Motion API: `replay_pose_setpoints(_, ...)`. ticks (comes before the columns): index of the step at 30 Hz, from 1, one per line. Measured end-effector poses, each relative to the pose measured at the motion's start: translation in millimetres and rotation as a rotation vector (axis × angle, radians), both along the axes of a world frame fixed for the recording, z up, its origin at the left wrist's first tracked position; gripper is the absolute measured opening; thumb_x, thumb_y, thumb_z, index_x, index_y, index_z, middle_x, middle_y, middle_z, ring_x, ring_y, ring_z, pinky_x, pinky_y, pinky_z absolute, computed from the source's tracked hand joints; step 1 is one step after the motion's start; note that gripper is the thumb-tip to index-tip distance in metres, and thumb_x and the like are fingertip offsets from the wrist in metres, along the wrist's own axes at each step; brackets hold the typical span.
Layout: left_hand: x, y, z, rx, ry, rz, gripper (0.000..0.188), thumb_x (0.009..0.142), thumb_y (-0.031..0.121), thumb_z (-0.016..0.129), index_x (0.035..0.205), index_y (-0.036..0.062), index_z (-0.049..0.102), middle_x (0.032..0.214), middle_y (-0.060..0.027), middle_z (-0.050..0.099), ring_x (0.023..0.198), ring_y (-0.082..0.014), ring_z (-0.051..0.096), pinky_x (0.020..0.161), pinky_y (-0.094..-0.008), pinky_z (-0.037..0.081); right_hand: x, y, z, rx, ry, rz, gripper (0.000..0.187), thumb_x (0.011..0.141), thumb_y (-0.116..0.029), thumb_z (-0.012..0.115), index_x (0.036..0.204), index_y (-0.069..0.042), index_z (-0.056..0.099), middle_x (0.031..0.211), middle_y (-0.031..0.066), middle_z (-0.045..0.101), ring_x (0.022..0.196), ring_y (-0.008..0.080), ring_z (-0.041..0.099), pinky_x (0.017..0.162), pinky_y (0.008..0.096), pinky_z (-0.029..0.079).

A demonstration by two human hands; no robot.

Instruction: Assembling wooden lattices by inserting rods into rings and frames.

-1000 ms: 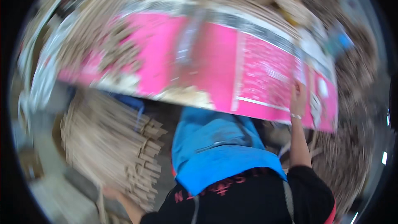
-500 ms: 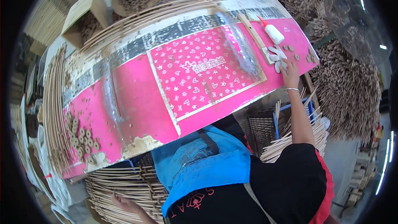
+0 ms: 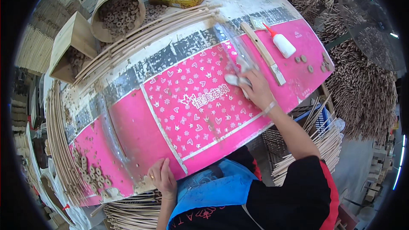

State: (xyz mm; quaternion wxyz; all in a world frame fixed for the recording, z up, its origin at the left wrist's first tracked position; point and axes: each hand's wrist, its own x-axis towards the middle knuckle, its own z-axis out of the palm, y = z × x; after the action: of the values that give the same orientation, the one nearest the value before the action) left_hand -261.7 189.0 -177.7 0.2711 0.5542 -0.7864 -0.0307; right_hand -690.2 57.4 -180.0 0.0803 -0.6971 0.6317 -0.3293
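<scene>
My right hand (image 3: 258, 88) is closed on a white glove (image 3: 237, 79), held over the right part of the patterned pink mat (image 3: 187, 123). The glove's bunched end sticks out to the left, next to a clear plastic strip (image 3: 232, 44). At the near edge of the table is my left hand (image 3: 162, 176), its fingers loosely bent and apart, with nothing seen in them. A white glue bottle (image 3: 283, 46) with a red nozzle lies to the right, beside a wooden stick (image 3: 262, 51).
Wooden rings (image 3: 93, 176) are scattered at the left. Long thin rods (image 3: 64, 140) lie along the left side and back. Behind them are a round tub (image 3: 99, 25) of rings, a wooden box (image 3: 70, 38) and a yellow tray (image 3: 181, 3) of beads. Rod bundles (image 3: 358, 85) stand at the right.
My right hand has picked the white glove up from the right of the table and carried it left over the mat. My left hand has risen from below to the table's near edge.
</scene>
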Motion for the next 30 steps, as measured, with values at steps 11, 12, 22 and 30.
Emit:
replay_pose_setpoints(11, -1.5, 0.3, -7.1, -0.027, -0.147, 0.014, 0.041, 0.085, -0.004, 0.065, 0.122, 0.0114, 0.071, 0.118, -0.0062, 0.068, 0.108, -0.0238, 0.066, 0.105, -0.0437, 0.043, -12.9, -241.0, -38.4, -0.056, 0.095, -0.217, 0.019, 0.085, -0.024, 0.075, 0.098, -0.010, 0.073, 0.103, 0.0159, 0.068, 0.100, 0.0378, 0.067, 0.089, 0.0483, 0.054)
replay_pose_setpoints(12, -0.5, 1.9, -8.0, -0.035, -0.146, 0.014, 0.040, 0.085, -0.003, 0.065, 0.122, 0.0114, 0.071, 0.118, -0.0062, 0.068, 0.108, -0.0235, 0.066, 0.106, -0.0434, 0.042, -19.3, -228.9, -39.1, -0.046, 0.108, -0.191, 0.021, 0.086, -0.025, 0.074, 0.099, -0.009, 0.073, 0.104, 0.0166, 0.068, 0.100, 0.0380, 0.067, 0.089, 0.0484, 0.054)
replay_pose_setpoints(22, 0.0, -1.0, -5.4, -0.098, -0.053, 0.031, 0.035, 0.086, 0.003, 0.063, 0.119, 0.0097, 0.073, 0.116, -0.0064, 0.070, 0.108, -0.0224, 0.067, 0.107, -0.0428, 0.042, -31.7, 39.7, 2.7, 0.153, 0.101, -0.151, 0.026, 0.087, -0.017, 0.075, 0.106, -0.002, 0.063, 0.099, 0.0198, 0.065, 0.094, 0.0413, 0.065, 0.081, 0.0480, 0.052)
replay_pose_setpoints(30, 8.1, 9.3, -7.0, -0.160, -0.011, 0.033, 0.034, 0.082, 0.007, 0.064, 0.115, 0.0086, 0.075, 0.113, -0.0063, 0.070, 0.106, -0.0218, 0.067, 0.103, -0.0413, 0.046, -23.1, 97.9, 3.5, 0.256, 0.093, -0.107, 0.024, 0.086, -0.009, 0.074, 0.107, -0.002, 0.065, 0.092, 0.0130, 0.065, 0.084, 0.0285, 0.066, 0.074, 0.0375, 0.052)
